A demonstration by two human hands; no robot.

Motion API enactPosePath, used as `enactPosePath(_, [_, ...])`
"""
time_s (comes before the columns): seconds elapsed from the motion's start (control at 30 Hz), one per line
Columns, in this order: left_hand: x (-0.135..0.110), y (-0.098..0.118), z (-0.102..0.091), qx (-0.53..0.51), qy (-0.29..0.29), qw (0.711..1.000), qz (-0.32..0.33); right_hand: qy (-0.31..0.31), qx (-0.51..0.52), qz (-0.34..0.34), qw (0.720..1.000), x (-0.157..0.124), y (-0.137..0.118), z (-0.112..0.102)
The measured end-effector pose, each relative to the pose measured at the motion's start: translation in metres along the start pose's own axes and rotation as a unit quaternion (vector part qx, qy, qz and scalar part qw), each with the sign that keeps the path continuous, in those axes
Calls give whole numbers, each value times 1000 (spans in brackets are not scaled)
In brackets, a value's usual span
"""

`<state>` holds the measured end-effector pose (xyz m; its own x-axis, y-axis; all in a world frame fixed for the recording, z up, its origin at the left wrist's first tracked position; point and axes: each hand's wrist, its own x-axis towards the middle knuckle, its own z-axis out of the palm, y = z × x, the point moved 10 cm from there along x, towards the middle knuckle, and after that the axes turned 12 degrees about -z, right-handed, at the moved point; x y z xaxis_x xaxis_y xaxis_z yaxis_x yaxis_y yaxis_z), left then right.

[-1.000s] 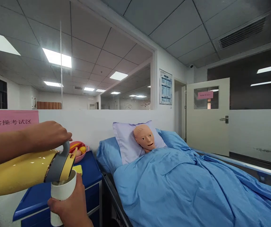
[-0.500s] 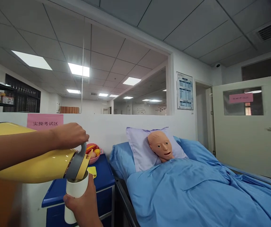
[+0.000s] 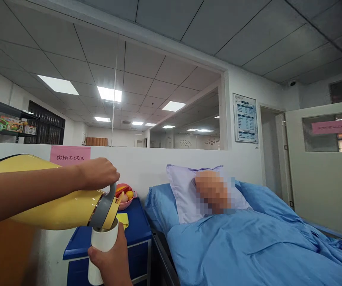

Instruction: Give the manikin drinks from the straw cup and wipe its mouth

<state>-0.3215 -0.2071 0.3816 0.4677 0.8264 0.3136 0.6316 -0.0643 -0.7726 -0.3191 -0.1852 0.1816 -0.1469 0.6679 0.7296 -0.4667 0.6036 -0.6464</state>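
Note:
A large yellow thermos jug (image 3: 60, 210) with a grey collar lies tipped nearly on its side at the left. My left hand (image 3: 101, 173) is closed around its grey handle from above. Its spout points down at the mouth of a white cup (image 3: 103, 240), touching or just inside the rim; I cannot make out any liquid. My right hand (image 3: 115, 254) wraps the tall cup from the right, thumb across the front, holding it nearly upright. Part of the jug is behind my left forearm.
Below stands a blue bedside cabinet (image 3: 135, 234) with a yellow cloth (image 3: 123, 219) and a pink basket of fruit (image 3: 125, 204). To the right, a manikin (image 3: 212, 192) lies on a pillow (image 3: 178, 198) under a blue quilt (image 3: 248, 246). A dark bed rail (image 3: 162, 254) runs between.
My view has turned slightly left, so the room appears shifted right. Both hands, the jug and the cup keep the same pose relative to each other.

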Motion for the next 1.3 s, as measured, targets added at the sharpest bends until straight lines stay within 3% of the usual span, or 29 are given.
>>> enactPosePath(0.47, [-3,6,-4,36,-10,999,7,-7,5,9,1000,-3,3,1])
enactPosePath(0.8, [4,9,22,-1,-3,1000,14,18,10,24,999,-6,29,-1])
enactPosePath(1.07, [9,13,37,-101,38,994,19,18,3,46,999,-8,46,-1])
enactPosePath(1.17, [14,0,57,-124,32,992,-5,34,-14,55,998,-7,57,-3])
enactPosePath(1.3, [13,-49,101,-200,22,973,-117,88,-70,87,990,-8,96,-22])
